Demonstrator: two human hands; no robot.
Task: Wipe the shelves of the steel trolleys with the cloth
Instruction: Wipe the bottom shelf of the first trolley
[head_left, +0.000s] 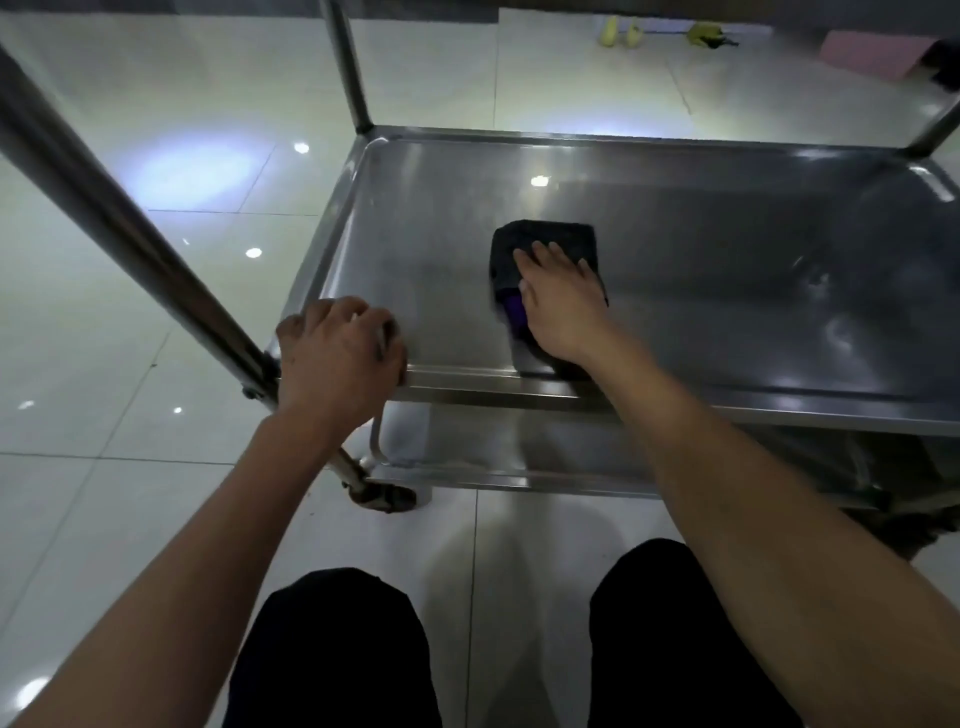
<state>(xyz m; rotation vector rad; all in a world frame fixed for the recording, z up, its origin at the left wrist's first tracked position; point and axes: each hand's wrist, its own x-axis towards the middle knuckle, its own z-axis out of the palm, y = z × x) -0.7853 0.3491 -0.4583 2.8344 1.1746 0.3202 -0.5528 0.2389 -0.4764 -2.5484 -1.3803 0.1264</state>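
From the head camera, the right hand (558, 296) presses flat, fingers spread, on the dark folded cloth (540, 244) lying left of centre on the trolley's middle shelf (727, 291). The cloth's long axis runs from near rim to far rim. The left hand (337, 353) curls over the near rim, steadying; unwiped steel probably extends rightward.

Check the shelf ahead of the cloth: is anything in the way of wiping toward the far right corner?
Nothing visible. The right hand presses the cloth flat on the shelf, which shows only bare steel and reflections. The left hand grips the near rim, off to the side.
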